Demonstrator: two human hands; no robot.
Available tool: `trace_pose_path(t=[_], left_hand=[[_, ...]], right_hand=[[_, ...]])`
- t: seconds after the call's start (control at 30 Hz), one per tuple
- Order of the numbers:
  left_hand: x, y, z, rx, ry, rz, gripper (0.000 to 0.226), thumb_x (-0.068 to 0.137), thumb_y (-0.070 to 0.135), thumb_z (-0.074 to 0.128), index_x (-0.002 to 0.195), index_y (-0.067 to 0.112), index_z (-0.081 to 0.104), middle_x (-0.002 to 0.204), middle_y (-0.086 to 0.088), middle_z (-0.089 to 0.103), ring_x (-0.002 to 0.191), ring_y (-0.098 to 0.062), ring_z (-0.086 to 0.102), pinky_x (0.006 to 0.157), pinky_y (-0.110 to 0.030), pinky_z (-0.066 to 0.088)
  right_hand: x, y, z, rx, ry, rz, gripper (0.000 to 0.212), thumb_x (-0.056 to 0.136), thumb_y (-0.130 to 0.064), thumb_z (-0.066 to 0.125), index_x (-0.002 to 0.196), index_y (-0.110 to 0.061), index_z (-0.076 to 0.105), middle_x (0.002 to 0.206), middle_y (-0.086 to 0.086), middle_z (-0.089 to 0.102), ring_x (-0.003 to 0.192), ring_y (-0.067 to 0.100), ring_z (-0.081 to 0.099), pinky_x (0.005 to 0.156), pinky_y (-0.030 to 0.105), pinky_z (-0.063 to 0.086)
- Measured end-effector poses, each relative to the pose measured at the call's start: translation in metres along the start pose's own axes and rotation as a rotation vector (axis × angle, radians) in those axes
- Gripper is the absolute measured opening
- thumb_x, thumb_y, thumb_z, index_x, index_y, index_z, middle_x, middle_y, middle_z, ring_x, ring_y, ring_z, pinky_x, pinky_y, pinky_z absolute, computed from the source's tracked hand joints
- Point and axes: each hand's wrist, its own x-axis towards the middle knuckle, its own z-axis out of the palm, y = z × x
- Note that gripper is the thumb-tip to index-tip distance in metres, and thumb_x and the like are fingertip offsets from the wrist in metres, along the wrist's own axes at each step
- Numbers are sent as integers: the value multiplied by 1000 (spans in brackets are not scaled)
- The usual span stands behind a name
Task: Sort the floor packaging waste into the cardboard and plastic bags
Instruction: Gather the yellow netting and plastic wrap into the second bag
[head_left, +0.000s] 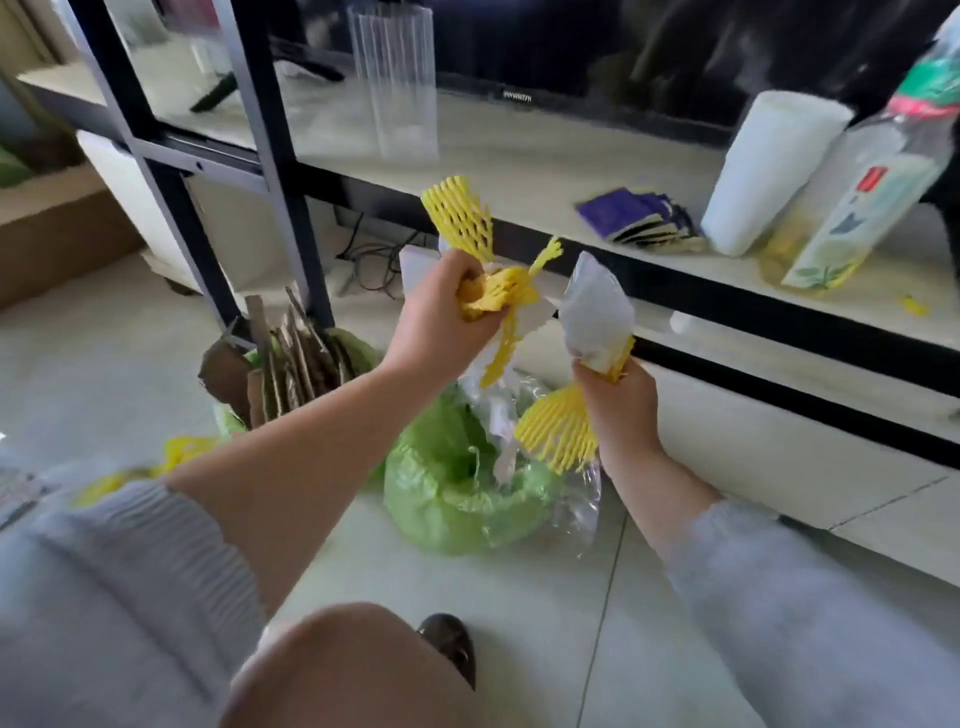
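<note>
floor: tiled, green bag below hands
left hand: gripping yellow foam net
right hand: gripping clear plastic, net

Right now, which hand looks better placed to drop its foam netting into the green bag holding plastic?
Probably the right hand. Its yellow foam netting hangs just above the open green plastic bag, while the left hand grips its bundle higher and farther back.

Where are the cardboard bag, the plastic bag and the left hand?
cardboard bag (291, 358): head view, on the upright cardboard strips inside it.
plastic bag (441, 499): head view, on its green front wall.
left hand (441, 317): head view, back of the hand.
</note>
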Motion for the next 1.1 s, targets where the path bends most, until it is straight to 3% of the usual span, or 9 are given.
trace_pose_path(t=[0.13, 0.33, 0.5, 0.7, 0.77, 0.87, 0.93, 1.0, 1.1], left_hand=[[-13, -63, 19, 121, -145, -107, 47, 77, 12, 65, 119, 21, 47, 103, -4, 60, 88, -23, 56, 71, -26, 42], [-23, -138, 42, 601, -521, -95, 58, 81, 12, 59, 136, 27, 45, 131, -5, 47, 122, -28, 42, 103, -39, 39], [-20, -169, 70, 581, -761, -88, 55, 76, 25, 61, 127, 13, 42, 127, -9, 47, 121, -30, 44, 98, -38, 39], [-14, -186, 113, 755, -1030, -148, 48, 93, 22, 47, 132, -2, 35, 130, -20, 46, 120, -32, 47, 97, -34, 39], [-12, -191, 122, 747, -1132, -225, 36, 95, 12, 41, 128, -2, 44, 119, -16, 53, 109, -28, 53, 89, -29, 41], [-13, -200, 135, 764, -1265, -296, 31, 95, 9, 40, 120, 0, 56, 93, -12, 52, 95, -24, 49, 101, -32, 40], [-17, -217, 144, 813, -1280, -293, 34, 97, 13, 39, 126, 1, 51, 114, -15, 56, 112, -28, 50, 106, -38, 36], [-17, -223, 145, 918, -1324, -155, 43, 96, 15, 39, 137, 3, 38, 143, -18, 38, 132, -35, 37, 111, -44, 30], [-19, -221, 147, 846, -1217, -234, 53, 91, 14, 49, 140, 3, 31, 148, -20, 28, 134, -36, 34, 110, -43, 31]], right_hand=[[9, 38, 25, -128, -50, 56, 9, 84, -24, 65, 86, -15, 65, 74, 1, 62, 68, 17, 54, 60, 26, 38], [33, 80, 63, -398, -156, 23, 13, 81, -23, 66, 79, -11, 69, 79, 11, 67, 76, 30, 62, 60, 29, 40], [44, 100, 93, -669, -484, 13, 15, 83, -23, 63, 94, -15, 69, 92, 6, 67, 82, 25, 60, 64, 26, 39], [65, 143, 111, -745, -628, 249, 23, 89, -27, 55, 107, -15, 65, 106, 13, 67, 96, 32, 61, 80, 33, 47], [72, 156, 120, -794, -683, 293, 25, 90, -27, 54, 107, -13, 64, 107, 14, 66, 97, 32, 61, 81, 34, 47], [79, 179, 137, -885, -728, 360, 28, 92, -30, 50, 105, -10, 64, 105, 14, 65, 94, 32, 60, 76, 32, 45], [83, 193, 146, -997, -766, 371, 26, 92, -25, 49, 107, -9, 64, 109, 14, 65, 96, 32, 60, 77, 33, 44], [85, 202, 153, -1089, -790, 344, 23, 92, -20, 49, 107, -10, 63, 109, 13, 64, 97, 31, 59, 78, 33, 43], [90, 202, 159, -1160, -817, 233, 21, 89, -16, 52, 106, -11, 63, 108, 12, 63, 89, 29, 58, 77, 32, 45]])
